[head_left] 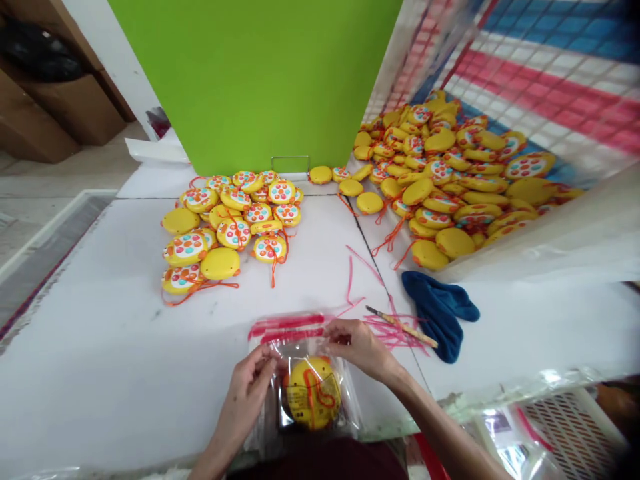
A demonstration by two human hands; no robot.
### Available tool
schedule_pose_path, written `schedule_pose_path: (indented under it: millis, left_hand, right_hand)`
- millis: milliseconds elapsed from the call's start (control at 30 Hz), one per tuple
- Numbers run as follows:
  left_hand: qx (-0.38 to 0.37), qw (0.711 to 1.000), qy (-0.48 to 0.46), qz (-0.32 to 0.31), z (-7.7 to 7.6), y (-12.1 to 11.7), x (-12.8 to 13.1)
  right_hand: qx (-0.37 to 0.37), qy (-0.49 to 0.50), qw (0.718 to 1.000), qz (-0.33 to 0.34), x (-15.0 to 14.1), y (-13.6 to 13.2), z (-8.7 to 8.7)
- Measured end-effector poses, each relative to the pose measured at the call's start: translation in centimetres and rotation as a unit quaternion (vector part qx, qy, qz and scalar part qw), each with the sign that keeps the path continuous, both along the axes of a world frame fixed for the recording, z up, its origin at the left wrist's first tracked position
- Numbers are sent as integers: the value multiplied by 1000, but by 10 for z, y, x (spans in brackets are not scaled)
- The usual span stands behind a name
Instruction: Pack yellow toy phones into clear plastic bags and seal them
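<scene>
My left hand [250,390] and my right hand [357,347] both pinch the top of a clear plastic bag [345,393] at the table's near edge. Inside the bag sits one round yellow toy [313,393] with an orange cord lying across its back. The bag's mouth has a red strip [287,327] just beyond my fingers. My left hand grips the bag's left side, my right hand its upper right corner.
A small heap of yellow toys [227,223] with coloured dots lies mid-table before a green board [255,80]. A larger heap [450,180] spills from a striped sack at right. A blue cloth [440,310], a knife [400,325] and pink strips [390,330] lie right of my hands.
</scene>
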State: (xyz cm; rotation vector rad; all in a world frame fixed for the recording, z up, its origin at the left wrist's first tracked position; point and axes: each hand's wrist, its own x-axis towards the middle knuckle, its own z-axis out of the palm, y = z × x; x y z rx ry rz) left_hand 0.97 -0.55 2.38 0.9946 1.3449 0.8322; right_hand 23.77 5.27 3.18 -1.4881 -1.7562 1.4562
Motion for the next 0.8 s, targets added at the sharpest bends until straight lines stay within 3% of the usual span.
schedule_pose_path:
  millis: [267,567,700,800]
  left_hand:
    - [-7,1000,1,17,-8,-3,-7]
    - [8,1000,23,16,-5,-5,-4]
    - [8,998,62,14,-1,-6,-1]
    - [28,995,78,59,10,0,-27]
  right_hand:
    - [-26,119,992,-37,8,-12,-12]
    - [11,64,998,-5,7,-25,-21]
    - [76,-7,997,23,11,-32,-8]
    - [95,-97,990,42,27,-22,13]
